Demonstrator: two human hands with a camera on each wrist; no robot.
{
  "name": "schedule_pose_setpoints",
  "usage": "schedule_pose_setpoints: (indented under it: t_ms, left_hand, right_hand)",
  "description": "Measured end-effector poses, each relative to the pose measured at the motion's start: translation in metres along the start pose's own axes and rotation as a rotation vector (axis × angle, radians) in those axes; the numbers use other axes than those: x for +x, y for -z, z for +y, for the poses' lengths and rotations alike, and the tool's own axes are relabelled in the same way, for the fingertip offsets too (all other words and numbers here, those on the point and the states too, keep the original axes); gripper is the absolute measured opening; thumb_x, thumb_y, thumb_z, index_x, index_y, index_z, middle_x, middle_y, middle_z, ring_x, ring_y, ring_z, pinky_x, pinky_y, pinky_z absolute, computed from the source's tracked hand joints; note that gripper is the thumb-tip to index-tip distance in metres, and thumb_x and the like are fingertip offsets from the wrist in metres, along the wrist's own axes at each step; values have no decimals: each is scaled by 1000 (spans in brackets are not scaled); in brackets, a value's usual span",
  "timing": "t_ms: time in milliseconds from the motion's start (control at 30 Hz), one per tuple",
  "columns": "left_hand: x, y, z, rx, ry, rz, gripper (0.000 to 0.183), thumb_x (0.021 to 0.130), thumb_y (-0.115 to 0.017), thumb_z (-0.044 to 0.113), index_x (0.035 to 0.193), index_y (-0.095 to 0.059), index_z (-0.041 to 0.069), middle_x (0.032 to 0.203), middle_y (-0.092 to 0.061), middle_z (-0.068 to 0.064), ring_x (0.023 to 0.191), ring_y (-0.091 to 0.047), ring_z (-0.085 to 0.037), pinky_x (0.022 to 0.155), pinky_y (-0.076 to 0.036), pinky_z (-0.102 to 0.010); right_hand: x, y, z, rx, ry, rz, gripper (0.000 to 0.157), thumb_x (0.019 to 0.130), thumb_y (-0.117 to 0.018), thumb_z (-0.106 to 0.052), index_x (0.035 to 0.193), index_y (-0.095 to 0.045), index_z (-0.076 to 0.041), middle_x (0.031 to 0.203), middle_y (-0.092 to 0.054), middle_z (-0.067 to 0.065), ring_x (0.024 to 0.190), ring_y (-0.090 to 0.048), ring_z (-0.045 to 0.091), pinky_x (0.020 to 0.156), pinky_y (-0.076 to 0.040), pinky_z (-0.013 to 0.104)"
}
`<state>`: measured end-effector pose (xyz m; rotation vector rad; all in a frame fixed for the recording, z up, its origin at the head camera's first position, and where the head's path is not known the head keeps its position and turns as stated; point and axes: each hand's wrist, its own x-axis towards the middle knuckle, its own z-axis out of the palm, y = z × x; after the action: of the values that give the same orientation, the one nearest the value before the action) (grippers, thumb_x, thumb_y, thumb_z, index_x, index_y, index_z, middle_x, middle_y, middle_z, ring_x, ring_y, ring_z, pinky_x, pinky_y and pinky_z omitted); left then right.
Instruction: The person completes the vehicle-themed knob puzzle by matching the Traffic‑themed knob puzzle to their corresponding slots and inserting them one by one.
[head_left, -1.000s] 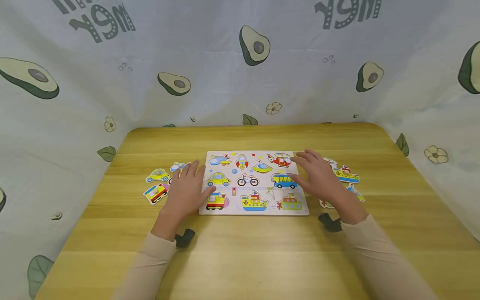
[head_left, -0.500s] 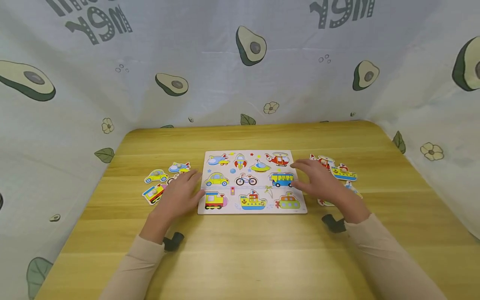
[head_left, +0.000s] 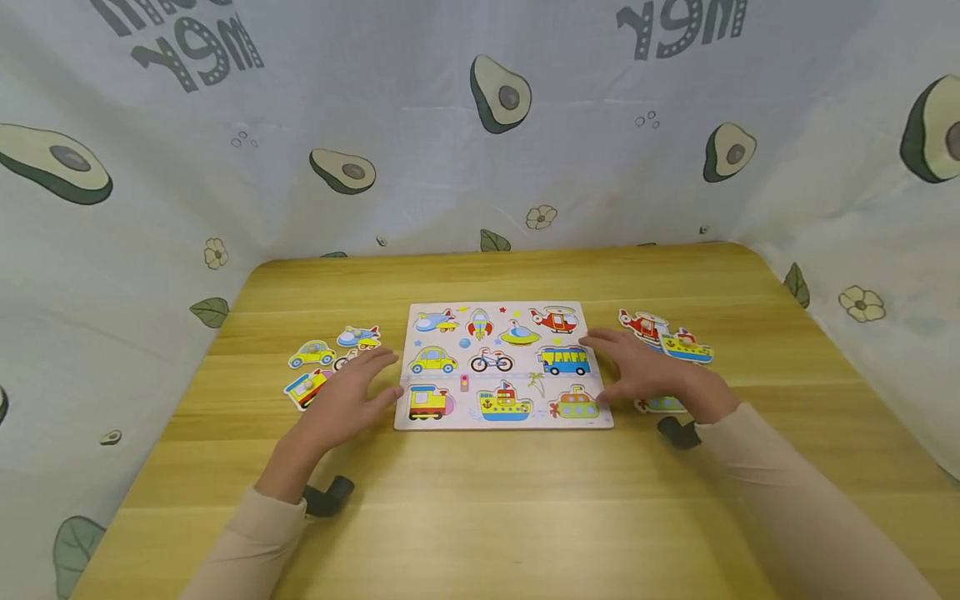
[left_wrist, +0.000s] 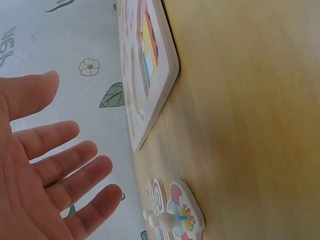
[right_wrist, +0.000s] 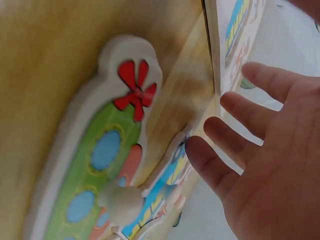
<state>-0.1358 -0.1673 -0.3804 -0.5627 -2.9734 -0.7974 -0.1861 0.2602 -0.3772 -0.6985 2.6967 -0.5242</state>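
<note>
A pale wooden puzzle board point(head_left: 483, 385) printed with vehicles lies flat in the middle of the table. At its left side my left hand point(head_left: 347, 406) hovers with spread, relaxed fingers, its fingertips near the board's edge. My right hand point(head_left: 648, 367) reaches in from the other side, thumb and fingertips overlapping the board's right edge in the head view. Both palms hold nothing, as the wrist views show. Beside my right hand lies a green submarine piece point(right_wrist: 95, 165) with a round wooden knob point(right_wrist: 122, 204). Knobbed pieces point(left_wrist: 187, 215) lie below my left fingers.
On the left are a yellow car piece point(head_left: 312, 353), a train piece point(head_left: 306, 387) and an airplane piece point(head_left: 358, 337). A helicopter piece point(head_left: 641, 325) and a boat piece point(head_left: 686, 345) lie on the right. A printed curtain point(head_left: 435, 192) hangs behind the wooden table point(head_left: 480, 517).
My left hand has drawn back to the left and nearer, off the board's edge. The right hand has come slightly nearer, uncovering more of the helicopter piece. The board stays put.
</note>
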Motion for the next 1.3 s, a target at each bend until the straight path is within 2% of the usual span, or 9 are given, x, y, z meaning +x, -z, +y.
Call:
schedule_pose_setpoints:
  t_ms: [300, 500, 667, 967, 1133, 1300]
  left_hand:
    - [-7, 3, 0, -85, 17, -8, 50, 96, -63, 25, 139, -55, 3, 148, -51, -18, 143, -40, -40, 114, -35, -59]
    - [-13, 7, -8, -91, 29, -6, 47, 96, -63, 22, 138, -55, 1, 147, -52, -19, 140, -44, -40, 106, -45, -57]
    - [-16, 12, -15, -75, 6, 12, 46, 95, -63, 20, 135, -56, -2, 144, -54, -21, 138, -46, -41, 111, -39, -59]
    - [-21, 25, -35, -70, 5, 40, 41, 95, -63, 16, 131, -59, -3, 140, -56, -23, 129, -54, -42, 99, -49, -57]
    - [-22, 32, -49, -39, 8, 52, 39, 95, -62, 15, 128, -60, -5, 133, -61, -24, 121, -59, -42, 98, -49, -57]
    - [-11, 40, -61, -11, 17, 55, 33, 95, -61, 13, 123, -63, -4, 124, -66, -23, 110, -64, -41, 89, -52, -55]
  right_hand:
    - [-3, -3, -1, -33, -7, 18, 86, 77, -80, -35, 145, -45, 3, 156, -35, 23, 143, -25, 50, 112, -25, 70]
    - [-1, -3, 1, -29, -1, 7, 85, 78, -80, -32, 146, -43, 2, 158, -32, 22, 144, -23, 48, 113, -24, 70]
    - [-1, -3, 2, -10, -11, 5, 86, 78, -80, -31, 147, -42, 2, 159, -31, 22, 145, -22, 49, 113, -22, 71]
    - [-2, -2, 5, -21, 1, 11, 87, 77, -80, -34, 148, -42, 0, 159, -31, 21, 144, -24, 49, 112, -22, 72]
    - [-2, -3, 5, -22, 0, 0, 87, 77, -80, -34, 147, -43, 0, 160, -29, 21, 145, -22, 50, 111, -21, 74]
    - [-2, -4, 5, -29, -12, -19, 87, 77, -80, -33, 148, -42, 0, 161, -26, 21, 145, -20, 51, 110, -21, 75]
